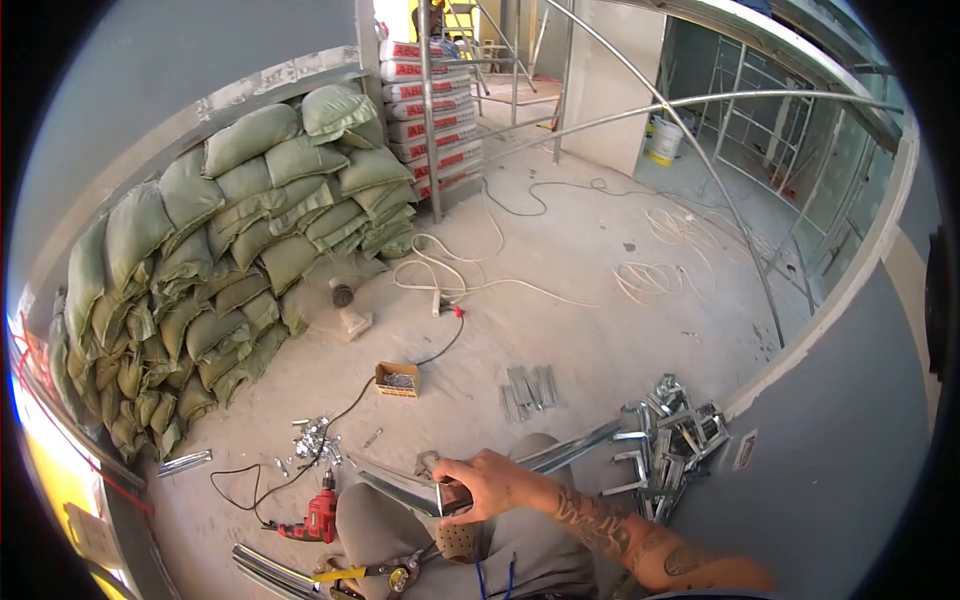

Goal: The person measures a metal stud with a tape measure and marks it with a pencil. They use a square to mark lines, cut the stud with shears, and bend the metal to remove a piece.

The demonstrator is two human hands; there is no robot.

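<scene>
My right hand (490,485) is closed around a long, shiny metal channel (405,495), fingers over its upper side and thumb below. The channel runs across my lap and continues behind the hand to the right. My left hand is not in view. Yellow-handled snips (400,577) lie by my leg at the bottom, beside more metal strips (265,570). Below the hand shows a brown clog with holes (458,543). To the left, a red power drill (318,512) rests on the floor.
Bent metal brackets (670,435) are heaped at right. Short metal pieces (530,390), a small box (398,380) and scattered fasteners (315,440) lie ahead. Green sacks (240,190) line the left wall. Cables (440,270) and scaffold poles (720,190) cross the far floor.
</scene>
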